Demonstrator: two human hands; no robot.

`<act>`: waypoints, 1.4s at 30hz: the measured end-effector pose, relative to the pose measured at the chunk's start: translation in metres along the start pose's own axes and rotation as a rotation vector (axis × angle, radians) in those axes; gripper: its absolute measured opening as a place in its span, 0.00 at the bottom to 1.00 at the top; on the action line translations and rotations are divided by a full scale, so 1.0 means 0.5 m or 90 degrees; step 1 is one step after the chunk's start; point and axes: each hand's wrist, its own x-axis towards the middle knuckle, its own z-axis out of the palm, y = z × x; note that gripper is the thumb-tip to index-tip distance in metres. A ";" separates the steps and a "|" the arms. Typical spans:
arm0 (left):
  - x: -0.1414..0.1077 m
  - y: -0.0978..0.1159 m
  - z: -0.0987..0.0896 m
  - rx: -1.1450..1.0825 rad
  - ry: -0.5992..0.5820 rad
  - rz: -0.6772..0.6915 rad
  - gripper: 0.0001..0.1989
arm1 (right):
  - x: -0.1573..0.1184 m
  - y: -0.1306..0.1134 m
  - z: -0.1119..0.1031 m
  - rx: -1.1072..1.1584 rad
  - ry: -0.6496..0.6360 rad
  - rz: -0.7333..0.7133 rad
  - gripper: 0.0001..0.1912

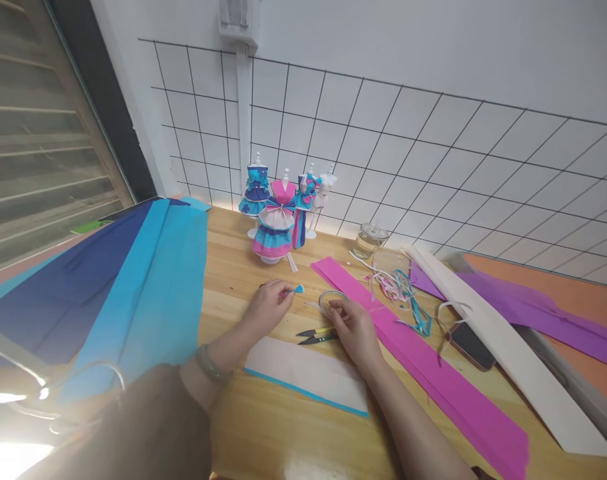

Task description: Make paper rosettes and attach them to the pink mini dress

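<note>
My left hand [273, 301] is closed around a small blue piece [299, 289] whose fanned end sticks out past the fingertips. To its right, my right hand [348, 320] pinches a thin whitish ring-shaped loop [326, 301]. Black thread snips [316, 335] with a yellow part lie between the hands, close to my right hand. Below them lies a pale strip [308, 373] with a blue lower edge, flat on the wooden table [228, 267].
Small mannequins in dresses [276, 227] stand behind my hands. A lidded glass jar [369, 240], a pink strip [433, 370], tangled scraps [418, 303], a phone [471, 345] and a long white strip [508, 347] lie rightward. Blue sheets [158, 280] cover the left.
</note>
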 end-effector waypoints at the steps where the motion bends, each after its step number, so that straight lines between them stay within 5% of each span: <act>1: 0.001 -0.003 0.002 -0.019 0.004 -0.023 0.07 | 0.002 0.001 0.002 -0.018 -0.002 -0.011 0.09; 10: -0.003 0.000 0.017 -0.164 0.001 -0.126 0.09 | 0.014 -0.014 0.027 -0.210 0.006 -0.106 0.07; 16: -0.002 0.005 0.021 -0.282 -0.006 -0.228 0.09 | 0.011 -0.017 0.025 -0.197 -0.027 -0.142 0.07; 21: 0.004 0.018 0.017 -0.418 -0.057 -0.355 0.09 | 0.006 -0.031 0.020 -0.150 0.006 -0.194 0.09; 29: -0.006 0.026 -0.001 -0.705 -0.198 -0.412 0.12 | 0.002 -0.034 0.013 -0.121 0.006 -0.202 0.08; 36: -0.006 0.022 -0.005 -0.692 -0.241 -0.450 0.11 | 0.000 -0.039 0.009 -0.118 -0.017 -0.236 0.08; 42: -0.001 0.023 0.001 -0.501 -0.170 -0.505 0.13 | 0.001 -0.041 0.002 -0.113 -0.010 -0.243 0.09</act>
